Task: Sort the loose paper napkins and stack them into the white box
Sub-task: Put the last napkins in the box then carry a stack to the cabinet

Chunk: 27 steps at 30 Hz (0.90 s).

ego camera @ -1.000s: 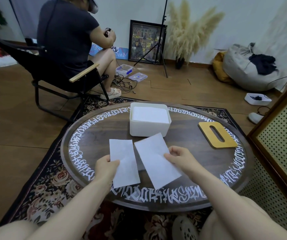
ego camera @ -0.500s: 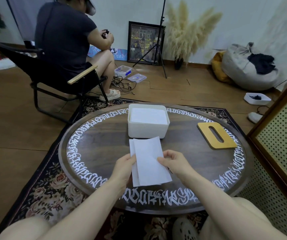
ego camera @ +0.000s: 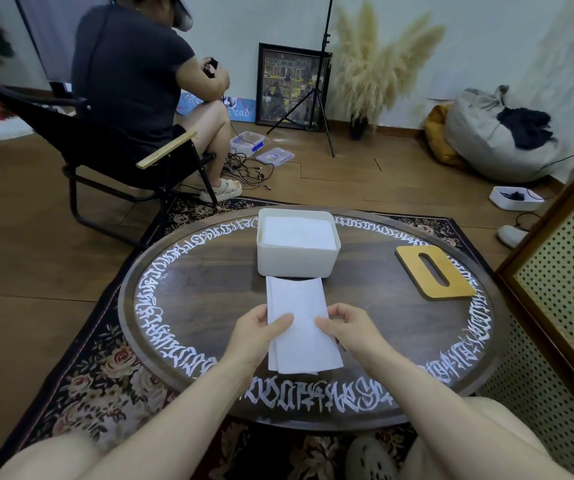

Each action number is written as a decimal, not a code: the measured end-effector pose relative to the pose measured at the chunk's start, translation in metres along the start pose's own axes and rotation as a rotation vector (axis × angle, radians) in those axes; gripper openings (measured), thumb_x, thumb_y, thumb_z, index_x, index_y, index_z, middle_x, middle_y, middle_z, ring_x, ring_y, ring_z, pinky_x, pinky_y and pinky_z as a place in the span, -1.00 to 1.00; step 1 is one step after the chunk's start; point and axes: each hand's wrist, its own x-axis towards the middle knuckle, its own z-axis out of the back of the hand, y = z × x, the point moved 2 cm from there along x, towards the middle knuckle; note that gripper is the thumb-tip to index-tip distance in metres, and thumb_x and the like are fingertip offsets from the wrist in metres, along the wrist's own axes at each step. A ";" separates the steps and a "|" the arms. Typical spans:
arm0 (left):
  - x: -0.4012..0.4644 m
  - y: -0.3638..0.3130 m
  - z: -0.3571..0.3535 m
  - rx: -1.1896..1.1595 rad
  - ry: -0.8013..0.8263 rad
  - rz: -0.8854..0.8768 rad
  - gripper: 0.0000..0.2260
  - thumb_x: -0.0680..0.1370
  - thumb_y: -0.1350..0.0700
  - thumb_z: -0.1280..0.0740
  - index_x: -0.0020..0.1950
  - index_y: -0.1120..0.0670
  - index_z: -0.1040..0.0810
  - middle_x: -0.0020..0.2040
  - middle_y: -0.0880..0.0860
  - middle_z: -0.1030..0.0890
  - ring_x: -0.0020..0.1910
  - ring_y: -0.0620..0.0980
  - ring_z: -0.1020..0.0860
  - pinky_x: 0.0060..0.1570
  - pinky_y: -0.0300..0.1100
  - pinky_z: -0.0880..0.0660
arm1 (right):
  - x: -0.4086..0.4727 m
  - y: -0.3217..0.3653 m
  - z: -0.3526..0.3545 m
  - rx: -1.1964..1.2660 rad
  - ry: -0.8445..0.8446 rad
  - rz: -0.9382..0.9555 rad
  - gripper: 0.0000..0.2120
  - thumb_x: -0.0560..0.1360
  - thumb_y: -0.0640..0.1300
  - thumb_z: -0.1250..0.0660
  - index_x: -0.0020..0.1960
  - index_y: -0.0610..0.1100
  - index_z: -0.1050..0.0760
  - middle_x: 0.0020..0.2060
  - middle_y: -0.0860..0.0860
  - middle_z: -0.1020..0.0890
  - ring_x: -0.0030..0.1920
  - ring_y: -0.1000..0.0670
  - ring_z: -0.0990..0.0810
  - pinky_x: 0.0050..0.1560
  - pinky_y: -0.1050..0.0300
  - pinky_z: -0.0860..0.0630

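Head view shows the two napkins [ego camera: 296, 320], which a second ago lay side by side and apart, one in each hand, now drawn together into one overlapped pile just in front of the white box [ego camera: 297, 261]. Half a second ago they were skewed across each other; now their long edges run nearly in line, with only a thin offset showing along the pile's left and near edges. Its far end comes close up to the box's near wall, though whether it touches is hard to tell. Left hand [ego camera: 254, 336] pinches the left edge, thumb on top of the paper and fingers under it; right hand [ego camera: 348, 329] pinches the right edge in the same grip, thumb on top. Inside the box a stack of white napkins already lies near the rim. To the right of the box, well apart from it on the counter [ego camera: 192, 292], lies a yellow wooden lid [ego camera: 434, 271] with a slot. Squaring seems about done, so the likely next move is lifting the pair onto the stack in the box.
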 end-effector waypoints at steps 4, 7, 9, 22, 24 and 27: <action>0.002 -0.003 0.003 0.033 -0.007 -0.023 -0.78 0.50 0.27 -0.39 0.12 0.12 -0.58 0.04 0.08 -0.68 0.02 0.08 -0.65 0.13 0.08 -0.55 | 0.000 0.001 0.007 0.031 -0.013 0.032 -0.86 0.51 -0.26 -0.36 0.04 -0.25 -0.47 -0.22 -0.08 -0.60 -0.37 0.08 -0.52 -0.50 0.36 -0.41; -0.001 -0.009 0.005 0.100 0.082 -0.008 -0.78 0.50 0.26 -0.40 0.14 0.11 -0.59 0.01 0.06 -0.69 -0.02 0.05 -0.66 0.02 -0.02 -0.58 | 0.005 0.002 0.016 -0.086 -0.066 0.124 -0.71 0.46 -0.20 -0.43 0.14 -0.16 -0.46 -0.06 -0.08 -0.58 -0.13 0.05 -0.53 -0.21 0.30 -0.47; -0.003 -0.013 0.005 0.191 0.186 0.009 -0.77 0.50 0.26 -0.39 0.15 0.14 -0.59 0.01 0.07 -0.69 -0.03 0.03 -0.67 -0.04 -0.10 -0.58 | 0.010 0.001 0.021 -0.122 -0.039 0.161 -0.57 0.43 -0.18 -0.47 0.23 -0.12 -0.42 0.08 -0.06 -0.54 -0.03 0.07 -0.50 -0.18 0.35 -0.45; -0.001 -0.016 0.010 0.485 0.235 -0.087 -0.92 0.46 0.29 -0.42 -0.16 0.12 -0.63 -0.28 0.03 -0.68 -0.29 -0.05 -0.62 -0.27 -0.24 -0.51 | 0.006 -0.011 0.019 -0.205 0.261 0.095 -0.77 0.42 -0.22 -0.47 0.07 -0.13 -0.61 -0.03 -0.08 -0.70 -0.02 -0.09 -0.68 0.06 -0.08 -0.60; 0.003 -0.017 0.015 0.365 0.096 -0.096 -0.91 0.45 0.32 -0.42 -0.14 0.15 -0.62 -0.27 0.05 -0.66 -0.31 -0.04 -0.60 -0.40 -0.24 -0.51 | 0.007 -0.010 0.024 -0.128 0.149 0.092 -0.78 0.46 -0.27 -0.42 0.10 -0.17 -0.56 -0.01 -0.06 -0.67 -0.07 0.01 -0.67 -0.12 0.15 -0.62; 0.007 -0.012 0.018 0.091 0.027 -0.042 -0.81 0.43 0.39 -0.42 -0.03 0.16 -0.60 -0.13 0.12 -0.67 -0.18 0.05 -0.64 -0.32 -0.14 -0.58 | 0.007 -0.015 0.024 0.100 0.035 0.050 -0.79 0.47 -0.29 -0.39 0.10 -0.17 -0.53 0.00 -0.09 -0.65 -0.07 0.01 -0.64 -0.23 0.25 -0.56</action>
